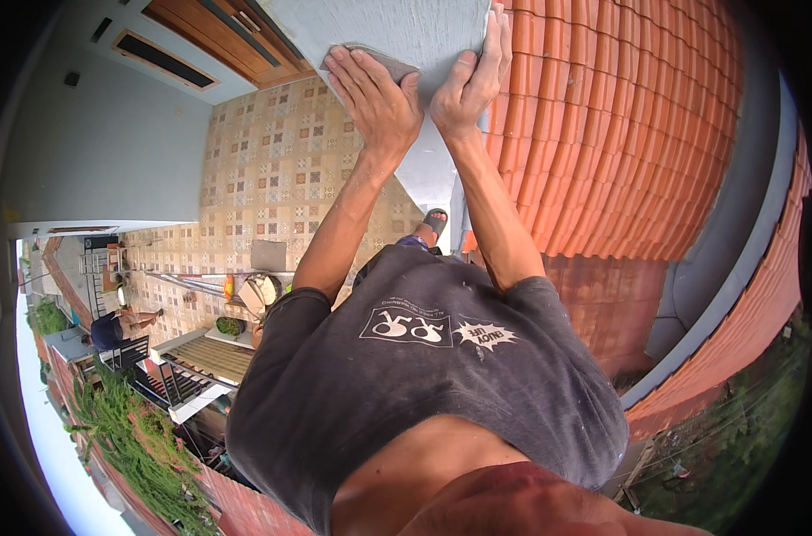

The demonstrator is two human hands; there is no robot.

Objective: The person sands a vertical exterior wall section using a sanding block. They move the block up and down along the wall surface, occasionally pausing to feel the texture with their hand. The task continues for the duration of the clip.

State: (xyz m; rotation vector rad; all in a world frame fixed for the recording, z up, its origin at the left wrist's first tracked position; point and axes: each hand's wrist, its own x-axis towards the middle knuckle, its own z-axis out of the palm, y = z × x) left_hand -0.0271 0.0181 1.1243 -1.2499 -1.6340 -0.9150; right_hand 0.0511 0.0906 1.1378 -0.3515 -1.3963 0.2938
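At the top, a pale blue-grey painted wall or pillar (406,23) stands before me. My left hand (379,100) lies against its face near the left edge, fingers spread over a grey-brown abrasive sheet, seemingly sandpaper (400,68), pressed flat beneath them. The sheet sticks out past the fingertips and by the thumb. My right hand (473,84) rests at the right edge of the same surface, thumb on the face and long fingers along the corner; no tool shows in it.
Orange roof tiles (600,134) slope away on the right. Far below on the left lies a patterned tile floor (278,154), with a grey board (268,255), long poles (191,285) and a metal railing (171,378). A sandalled foot (436,221) shows beneath me. Another person (114,328) is at the lower left.
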